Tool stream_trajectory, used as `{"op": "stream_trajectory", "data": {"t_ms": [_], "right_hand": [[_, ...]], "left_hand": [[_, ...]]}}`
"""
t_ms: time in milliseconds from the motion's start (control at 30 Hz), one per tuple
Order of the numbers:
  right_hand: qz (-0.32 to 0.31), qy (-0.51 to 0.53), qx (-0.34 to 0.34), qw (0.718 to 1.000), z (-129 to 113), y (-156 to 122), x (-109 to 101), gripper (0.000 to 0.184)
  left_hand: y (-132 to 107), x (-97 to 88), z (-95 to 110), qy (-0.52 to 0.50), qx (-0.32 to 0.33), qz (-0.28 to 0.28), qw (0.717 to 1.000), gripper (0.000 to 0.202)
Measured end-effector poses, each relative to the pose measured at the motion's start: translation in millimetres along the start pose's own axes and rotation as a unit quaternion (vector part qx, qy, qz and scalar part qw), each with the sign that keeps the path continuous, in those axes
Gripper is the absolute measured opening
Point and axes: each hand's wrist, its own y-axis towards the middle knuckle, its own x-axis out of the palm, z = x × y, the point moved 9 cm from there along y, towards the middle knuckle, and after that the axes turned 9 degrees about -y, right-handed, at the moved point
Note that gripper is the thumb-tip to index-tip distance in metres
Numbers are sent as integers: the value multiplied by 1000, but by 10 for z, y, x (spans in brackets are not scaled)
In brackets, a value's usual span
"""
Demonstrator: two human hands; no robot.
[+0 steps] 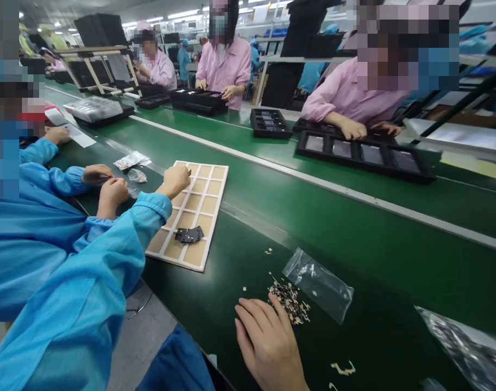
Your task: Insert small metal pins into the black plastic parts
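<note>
My left hand reaches out in a blue sleeve over the far end of a cream grid tray. Its fingers are curled shut, and a tiny dark bit shows at the fingertips that I cannot make out. A dark flat part lies in one of the tray's near cells. My right hand rests flat on the green belt with fingers stretched out. Its fingertips touch a small pile of tiny dark and pale parts. A clear plastic bag lies just beyond the pile.
A person in blue at my left has both hands by small bags of parts. People in pink across the belt handle black trays. Another clear bag lies at the right. Loose scraps lie near my right hand.
</note>
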Motion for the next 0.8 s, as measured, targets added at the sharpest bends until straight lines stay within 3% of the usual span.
{"op": "stream_trajectory", "data": {"t_ms": [67,167,233,300,400,467,567,800], "right_hand": [[-7,-3,-10,1000,-13,7,-2,23],[-13,-7,-16,1000,-5,17,-16,23],[-11,-8,-22,1000,7,30,-43,22],[-3,-11,-27,1000,22,53,-85,21],[14,-25,-29,999,52,99,-181,18],[22,-39,-27,999,84,119,-278,16],[29,-64,-11,997,183,109,-520,14],[-1,-152,68,986,548,-153,-1199,13]], "left_hand": [[-248,-98,132,15,32,15,999,26],[-910,-60,339,14,124,18,992,24],[-1584,64,609,-5,308,36,951,25],[-2246,255,719,-9,436,69,897,27],[-2791,583,668,-21,487,92,868,27],[-2887,765,615,-27,484,82,871,26],[-2845,914,563,-36,473,60,878,25],[-2718,965,498,-66,451,38,889,27]]}}
